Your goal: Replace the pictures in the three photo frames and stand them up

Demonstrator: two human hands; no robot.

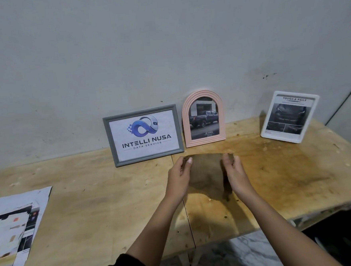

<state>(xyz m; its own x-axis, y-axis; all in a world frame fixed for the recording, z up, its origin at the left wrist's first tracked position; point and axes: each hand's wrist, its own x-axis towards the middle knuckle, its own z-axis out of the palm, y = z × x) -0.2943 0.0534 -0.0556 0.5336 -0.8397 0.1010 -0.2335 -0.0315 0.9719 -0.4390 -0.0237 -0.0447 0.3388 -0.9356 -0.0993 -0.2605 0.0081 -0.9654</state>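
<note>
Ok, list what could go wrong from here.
1. The sheet bows between the left grip and right grip; it could crease or slip out.
2. It hangs just in front of the pink frame and grey frame; a push forward might knock them over.

A grey landscape frame (140, 113) showing a blue logo, a pink arched frame (186, 128) showing a dark pickup, and a white frame (283, 137) showing a car advert stand upright along the counter's (91, 190) back edge.

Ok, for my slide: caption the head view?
Grey frame, pink frame and white frame stand on a wooden table; left hand and right hand hold a brownish sheet.
</note>
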